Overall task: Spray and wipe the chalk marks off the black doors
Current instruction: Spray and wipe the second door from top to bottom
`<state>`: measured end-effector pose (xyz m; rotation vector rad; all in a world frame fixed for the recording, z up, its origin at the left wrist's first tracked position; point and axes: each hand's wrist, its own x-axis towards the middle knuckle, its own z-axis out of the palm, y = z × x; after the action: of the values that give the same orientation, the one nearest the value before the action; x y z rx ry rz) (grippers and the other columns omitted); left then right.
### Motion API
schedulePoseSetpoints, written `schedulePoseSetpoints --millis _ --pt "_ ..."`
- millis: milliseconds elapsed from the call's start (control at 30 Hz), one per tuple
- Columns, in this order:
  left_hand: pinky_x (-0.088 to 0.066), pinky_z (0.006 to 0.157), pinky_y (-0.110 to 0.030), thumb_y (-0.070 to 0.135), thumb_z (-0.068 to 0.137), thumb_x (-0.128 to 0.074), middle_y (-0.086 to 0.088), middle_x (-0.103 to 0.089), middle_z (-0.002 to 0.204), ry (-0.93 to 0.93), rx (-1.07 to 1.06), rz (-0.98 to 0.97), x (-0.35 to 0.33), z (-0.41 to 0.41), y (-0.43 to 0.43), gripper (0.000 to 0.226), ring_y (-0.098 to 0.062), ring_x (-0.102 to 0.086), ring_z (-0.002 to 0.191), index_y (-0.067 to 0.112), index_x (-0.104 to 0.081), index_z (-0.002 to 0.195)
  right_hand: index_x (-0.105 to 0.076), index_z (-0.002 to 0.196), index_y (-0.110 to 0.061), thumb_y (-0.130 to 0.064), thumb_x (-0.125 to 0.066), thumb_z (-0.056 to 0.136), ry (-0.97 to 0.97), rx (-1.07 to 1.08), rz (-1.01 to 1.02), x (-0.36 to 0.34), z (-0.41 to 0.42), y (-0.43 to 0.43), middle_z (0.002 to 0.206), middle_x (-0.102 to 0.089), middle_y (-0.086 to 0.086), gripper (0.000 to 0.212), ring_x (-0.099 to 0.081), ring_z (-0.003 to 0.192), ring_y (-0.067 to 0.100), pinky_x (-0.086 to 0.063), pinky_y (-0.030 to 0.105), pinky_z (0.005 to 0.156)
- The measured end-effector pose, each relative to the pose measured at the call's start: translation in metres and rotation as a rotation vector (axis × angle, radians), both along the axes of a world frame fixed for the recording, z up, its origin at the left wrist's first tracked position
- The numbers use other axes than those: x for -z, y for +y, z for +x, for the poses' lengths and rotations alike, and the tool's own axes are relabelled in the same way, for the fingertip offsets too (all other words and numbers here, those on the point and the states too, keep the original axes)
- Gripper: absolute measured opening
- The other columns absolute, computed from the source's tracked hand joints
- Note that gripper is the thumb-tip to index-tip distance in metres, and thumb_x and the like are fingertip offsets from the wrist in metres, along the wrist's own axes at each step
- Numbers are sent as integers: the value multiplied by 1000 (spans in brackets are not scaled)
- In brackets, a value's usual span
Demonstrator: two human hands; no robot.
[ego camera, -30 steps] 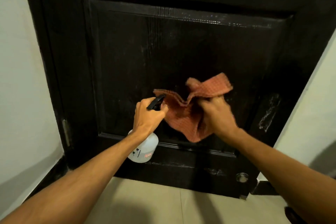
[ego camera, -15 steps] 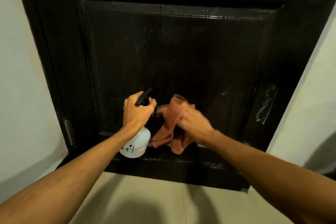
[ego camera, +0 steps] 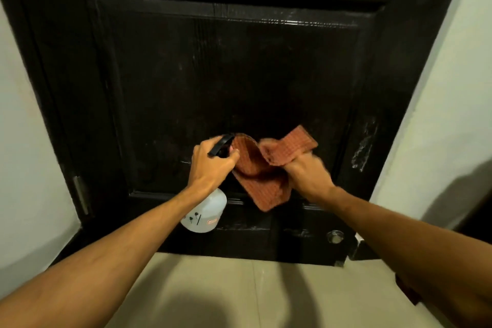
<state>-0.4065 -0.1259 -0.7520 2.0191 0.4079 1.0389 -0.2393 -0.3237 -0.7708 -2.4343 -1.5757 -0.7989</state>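
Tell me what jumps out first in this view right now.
The orange cloth stands out, bunched in the right hand in front of the black door. Beside it, the left hand grips a white spray bottle by its trigger head. White chalk marks show near the door's right edge.

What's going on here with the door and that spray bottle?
A person is cleaning a black door. The left hand grips a white spray bottle by its black trigger head, and the right hand holds a bunched reddish-brown cloth in front of the lower part of the door's panel. White chalk marks show on the right side of the door, not yet wiped.
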Motion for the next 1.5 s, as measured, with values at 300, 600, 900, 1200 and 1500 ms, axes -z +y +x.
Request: schedulePoseSetpoints --millis 300,600,900,1200,1500 --pt "-60 55 -52 21 94 -74 -12 -73 75 -5 86 -68 -4 22 -34 13 -30 -72 65 13 -72 84 -65 105 1 -7 -60 85 104 295 671 -59 20 -23 107 -64 25 22 -62 94 44 -50 43 76" --pt "-60 54 -53 21 93 -75 -11 -73 73 24 95 -71 0 37 -53 14 -29 -71 62 14 -71 82 -50 144 -10 3 -48 91 257 162 233 1 16 -62 137 -56 15 54 -59 118 37 -52 44 102" --pt "-60 53 -50 27 89 -78 -4 -71 68 66 161 -23 0 49 -71 19 -24 -71 64 18 -70 75 -51 141 -1 8 -59 86 224 181 438 -2 10 -50 137 -52 24 57 -56 121 42 -46 42 107" --pt "-59 48 -47 27 90 -78 -8 -69 68 28 246 73 -6 58 -88 16 -26 -69 59 16 -71 80 -44 146 -4 -9 -54 102 316 409 1041 -53 33 -50 137 -47 18 45 -53 121 35 -45 34 100" --pt "-56 47 -22 23 91 -78 8 -63 64 15 296 44 -5 62 -105 16 -5 -64 56 18 -69 78 -31 158 -5 -12 -52 102 364 337 951 -32 30 -68 152 -46 19 59 -46 137 33 -27 29 115"
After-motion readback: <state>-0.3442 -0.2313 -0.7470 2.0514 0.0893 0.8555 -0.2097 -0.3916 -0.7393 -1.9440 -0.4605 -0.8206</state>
